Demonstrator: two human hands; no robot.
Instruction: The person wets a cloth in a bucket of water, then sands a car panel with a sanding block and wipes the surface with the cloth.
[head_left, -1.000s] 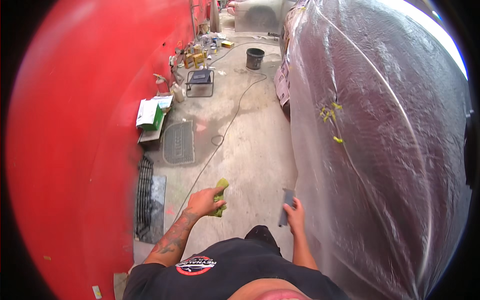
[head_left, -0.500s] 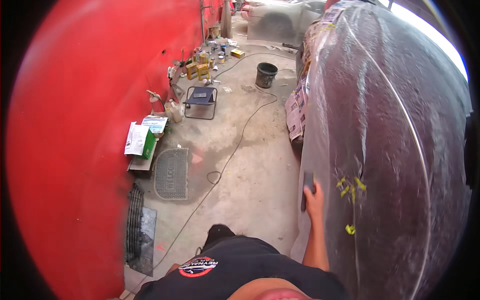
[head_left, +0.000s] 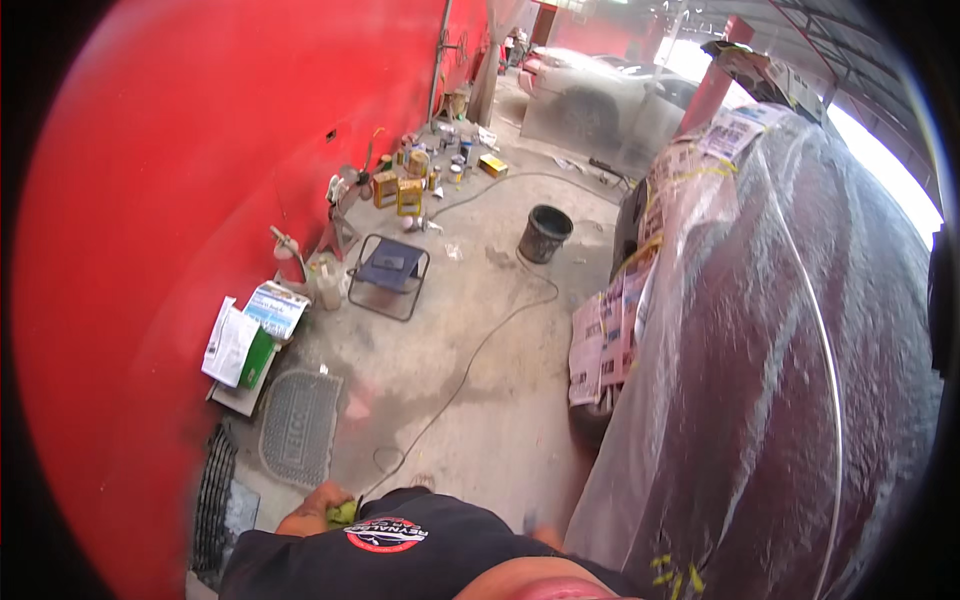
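Observation:
My left hand is at the lower left in front of my dark shirt, its fingers closed on a crumpled yellow-green thing whose kind I cannot make out. Low in the middle, my right hand is blurred and partly hidden by my shirt. A grey, bar-shaped thing shows smeared at its fingers. To the right of that hand, clear plastic sheeting drapes over a car. Yellow tape scraps stick to the sheeting near the bottom edge.
Newspaper masking covers the car's lower side above a tire. A cable crosses the concrete floor toward a black bucket. A folding stool, floor mat, boxed papers and several cans line the red wall.
My view has tilted up and turned. My right hand has drawn back from the sheeting's edge to my body. My left hand has come into view with the yellow-green thing.

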